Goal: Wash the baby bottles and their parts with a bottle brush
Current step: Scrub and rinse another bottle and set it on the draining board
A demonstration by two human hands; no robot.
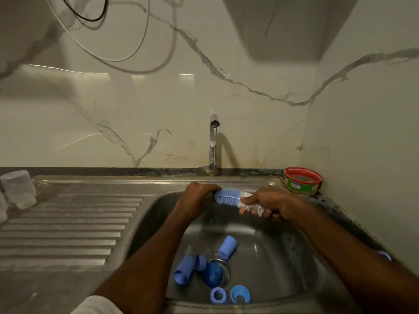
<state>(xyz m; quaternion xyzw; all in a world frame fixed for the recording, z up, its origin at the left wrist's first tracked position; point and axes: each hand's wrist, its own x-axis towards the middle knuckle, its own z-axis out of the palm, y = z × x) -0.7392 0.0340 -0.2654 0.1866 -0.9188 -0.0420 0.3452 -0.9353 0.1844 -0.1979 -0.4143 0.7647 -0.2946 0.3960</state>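
Brush: we are holding the brush [229, 197] under the tap [213, 141], above the sink [283, 257].
Left hand [197, 197]: gripping one brush end.
Right hand [269, 206]: gripping the bristles.
Parts [210, 273]: lying below the brush — around the drain.
Risk: wet fingers slipping — the brush may drop.

Both hands, left [196, 197] and right [271, 206], raised with curled fingers.

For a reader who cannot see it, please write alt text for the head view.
Two hands, left hand and right hand, hold a blue-and-white bottle brush under a running tap over a steel sink. Blue bottle parts lie near the drain.
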